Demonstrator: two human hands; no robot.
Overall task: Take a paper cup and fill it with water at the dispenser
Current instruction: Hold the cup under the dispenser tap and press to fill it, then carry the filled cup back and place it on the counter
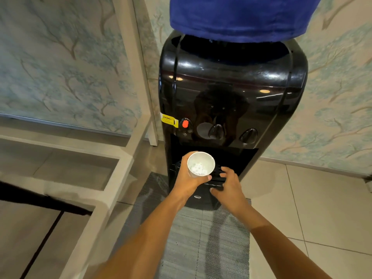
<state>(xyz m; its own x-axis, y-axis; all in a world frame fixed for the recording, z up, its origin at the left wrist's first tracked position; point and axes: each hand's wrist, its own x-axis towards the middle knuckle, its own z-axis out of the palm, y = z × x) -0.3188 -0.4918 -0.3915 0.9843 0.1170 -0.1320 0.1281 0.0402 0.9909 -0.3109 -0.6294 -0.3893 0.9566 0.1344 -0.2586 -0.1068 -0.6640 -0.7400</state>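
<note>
A white paper cup (200, 164) is held upright in my left hand (188, 181), just in front of the recess of the black water dispenser (231, 87). Something white and bubbly shows at the cup's bottom. The cup sits below and between the red tap (185, 124) and the middle black tap (216, 131); a third black tap (249, 135) is further right. My right hand (229, 185) hovers beside the cup over the drip tray (218, 173), fingers spread and holding nothing. A blue cover (237, 17) wraps the bottle on top.
A white frame shelf (112, 156) stands close on the left of the dispenser. A grey woven mat (201, 238) lies on the tiled floor under my arms. Patterned wallpaper is behind. A yellow warning sticker (169, 119) sits beside the red tap.
</note>
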